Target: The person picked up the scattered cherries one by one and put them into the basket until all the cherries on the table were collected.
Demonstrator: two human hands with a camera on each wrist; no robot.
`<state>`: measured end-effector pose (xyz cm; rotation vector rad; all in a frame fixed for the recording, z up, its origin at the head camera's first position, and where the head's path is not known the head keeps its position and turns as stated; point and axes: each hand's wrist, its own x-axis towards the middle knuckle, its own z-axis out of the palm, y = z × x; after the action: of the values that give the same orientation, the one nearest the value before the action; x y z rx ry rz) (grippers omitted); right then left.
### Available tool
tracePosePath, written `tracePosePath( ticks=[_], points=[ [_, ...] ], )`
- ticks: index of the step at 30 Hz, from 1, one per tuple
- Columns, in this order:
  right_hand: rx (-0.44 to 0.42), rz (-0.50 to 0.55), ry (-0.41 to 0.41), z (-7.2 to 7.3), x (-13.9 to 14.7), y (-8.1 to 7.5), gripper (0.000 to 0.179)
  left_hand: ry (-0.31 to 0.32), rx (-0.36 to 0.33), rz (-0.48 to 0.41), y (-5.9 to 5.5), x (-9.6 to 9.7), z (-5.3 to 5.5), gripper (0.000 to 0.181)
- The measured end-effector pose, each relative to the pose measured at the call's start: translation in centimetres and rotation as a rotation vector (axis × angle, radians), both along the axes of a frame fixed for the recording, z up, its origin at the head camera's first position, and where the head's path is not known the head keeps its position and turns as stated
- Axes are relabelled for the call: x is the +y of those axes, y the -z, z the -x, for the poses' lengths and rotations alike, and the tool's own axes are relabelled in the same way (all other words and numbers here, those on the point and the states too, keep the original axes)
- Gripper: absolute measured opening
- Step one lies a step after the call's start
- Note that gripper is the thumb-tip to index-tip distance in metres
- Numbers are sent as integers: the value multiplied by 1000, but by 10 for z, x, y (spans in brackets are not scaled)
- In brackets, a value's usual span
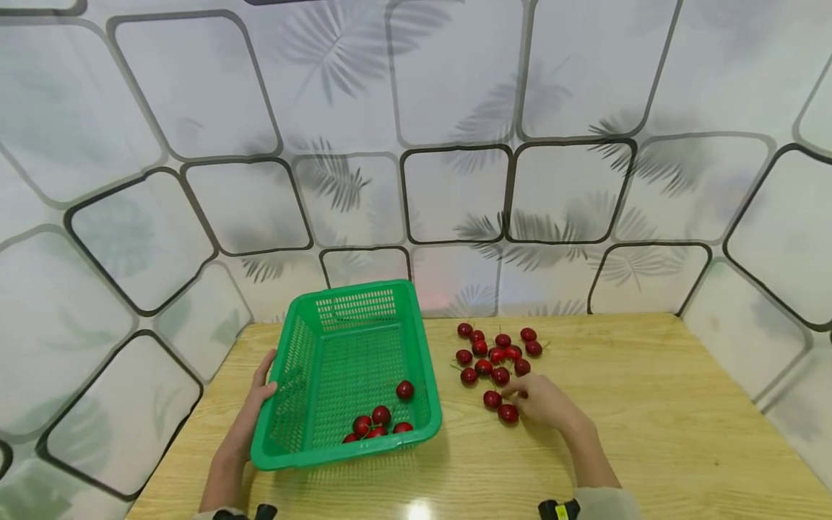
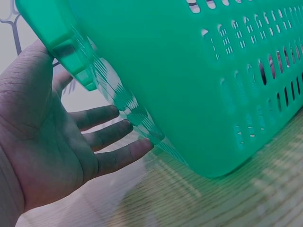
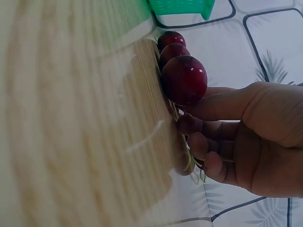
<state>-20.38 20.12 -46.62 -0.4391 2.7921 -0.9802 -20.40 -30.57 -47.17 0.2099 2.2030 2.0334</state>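
A green plastic basket [image 1: 429, 404] stands on the left of the table, several red cherries [image 1: 381, 415] gathered at its near end. My left hand [image 2: 52, 127] is at the basket's left side, thumb up by the rim, the extended fingertips right at the perforated wall. To the right of the basket, more cherries [image 1: 484, 367] with thin green stems lie loose in a cluster. My right hand [image 1: 549, 401] is down at the cluster's near edge with bent fingers, right beside a cherry [image 3: 184, 80]. Stems show by its lower fingertips; I cannot tell whether they pinch one.
The wooden table [image 1: 669, 426] reaches back to a patterned wall covering [image 1: 455, 195], which also closes in the left and right sides. Dark wrist straps [image 1: 559, 510] show at the bottom edge of the head view.
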Motion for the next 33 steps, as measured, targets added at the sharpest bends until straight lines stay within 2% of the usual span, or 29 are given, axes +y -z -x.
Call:
tracePosePath(
  ticks=[9, 15, 22, 33],
  points=[
    [5, -6, 41, 2, -4, 5, 26, -5, -8, 6, 0, 0, 0, 64],
    [-20, -15, 73, 0, -6, 4, 21, -4, -10, -4, 1, 0, 1, 65],
    [20, -70, 94, -1, -6, 3, 11, -7, -12, -5, 0, 0, 0, 65],
    [13, -107, 119, -4, -1, 2, 16, -8, -16, 2, 0, 0, 1, 63]
  ],
)
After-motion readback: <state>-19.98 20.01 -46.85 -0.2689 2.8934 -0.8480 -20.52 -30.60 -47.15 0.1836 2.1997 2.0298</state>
